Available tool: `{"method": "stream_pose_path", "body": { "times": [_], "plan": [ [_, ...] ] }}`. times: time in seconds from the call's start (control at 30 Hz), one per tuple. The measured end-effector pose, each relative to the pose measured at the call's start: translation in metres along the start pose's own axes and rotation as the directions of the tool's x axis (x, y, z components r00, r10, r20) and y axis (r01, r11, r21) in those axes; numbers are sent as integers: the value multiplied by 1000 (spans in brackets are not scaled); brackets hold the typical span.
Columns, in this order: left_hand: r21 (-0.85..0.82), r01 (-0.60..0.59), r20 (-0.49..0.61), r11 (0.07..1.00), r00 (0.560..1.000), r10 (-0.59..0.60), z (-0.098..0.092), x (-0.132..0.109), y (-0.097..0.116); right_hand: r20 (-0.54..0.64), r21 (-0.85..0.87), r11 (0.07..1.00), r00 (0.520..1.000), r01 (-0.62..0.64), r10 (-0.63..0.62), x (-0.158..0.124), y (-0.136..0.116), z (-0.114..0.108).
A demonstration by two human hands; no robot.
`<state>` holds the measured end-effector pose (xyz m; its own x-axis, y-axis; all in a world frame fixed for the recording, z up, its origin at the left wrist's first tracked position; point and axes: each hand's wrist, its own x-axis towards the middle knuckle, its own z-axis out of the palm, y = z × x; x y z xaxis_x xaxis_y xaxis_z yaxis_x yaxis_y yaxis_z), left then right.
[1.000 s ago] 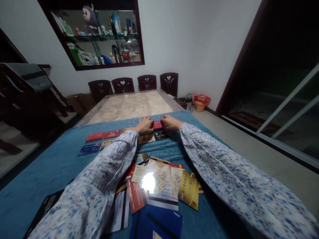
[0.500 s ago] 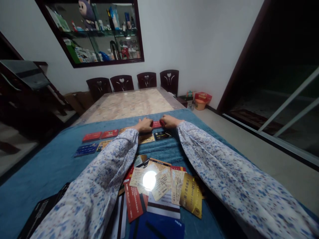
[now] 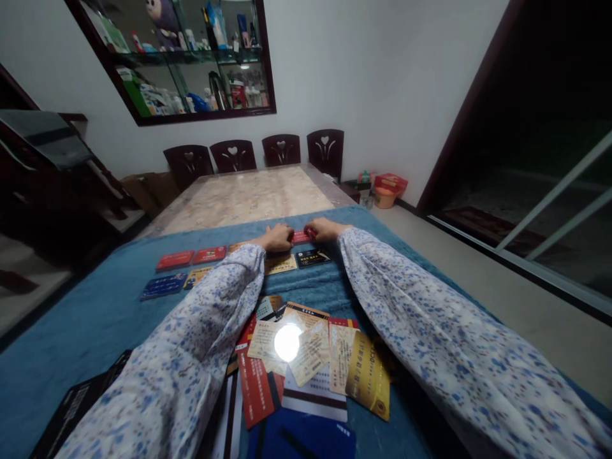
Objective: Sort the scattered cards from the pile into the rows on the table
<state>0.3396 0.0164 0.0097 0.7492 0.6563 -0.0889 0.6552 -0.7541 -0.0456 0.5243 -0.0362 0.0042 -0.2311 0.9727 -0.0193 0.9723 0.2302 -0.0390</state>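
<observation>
Little has shifted over the last second: the whole view has tipped a touch, yet both hands stay at the same red card (image 3: 300, 237), and the loose heap nearer the person lies as it did, so I'd judge this a moment of settling one card rather than fetching another. That red card lies close to the far edge of the blue cloth (image 3: 112, 325), towards its far right corner. The left hand (image 3: 277, 238) is at one end of it and the right hand (image 3: 326, 229) at the other, fingers curled inward and touching; whether they pinch it or only press its ends, I cannot tell from here. Just on the near side of it sits a glossy black card (image 3: 313, 258), with a yellow card (image 3: 281, 264) beside that. Further towards the cloth's left edge come two flat red cards (image 3: 209, 254) and some dark blue cards (image 3: 164, 286). The cloth is soft and plush, rippled below the rows; past its far edge the table (image 3: 258, 191) shows a smooth, marbled top. The heap is thin, stiff rectangles overlapping at odd angles: a shiny gold card (image 3: 369, 376), a white card (image 3: 313, 392) with a dark stripe, a deep blue card (image 3: 301, 438), and a round glare whitening the middle.
</observation>
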Motion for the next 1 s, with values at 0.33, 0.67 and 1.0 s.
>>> {"method": "stream_pose_path", "body": {
  "times": [0.33,0.67,1.0],
  "plan": [
    [12,13,7,1000,1000,-13,-2,-1,4,12,28,999,1000,-25,25,-2,-5,-2],
    [41,32,-43,999,999,-31,-1,-8,2,-38,93,995,998,-44,48,-2,4,4],
    [90,-61,-187,994,979,77,-23,-52,31,-150,135,991,988,-22,42,-42,2,-4]
  ]
}}
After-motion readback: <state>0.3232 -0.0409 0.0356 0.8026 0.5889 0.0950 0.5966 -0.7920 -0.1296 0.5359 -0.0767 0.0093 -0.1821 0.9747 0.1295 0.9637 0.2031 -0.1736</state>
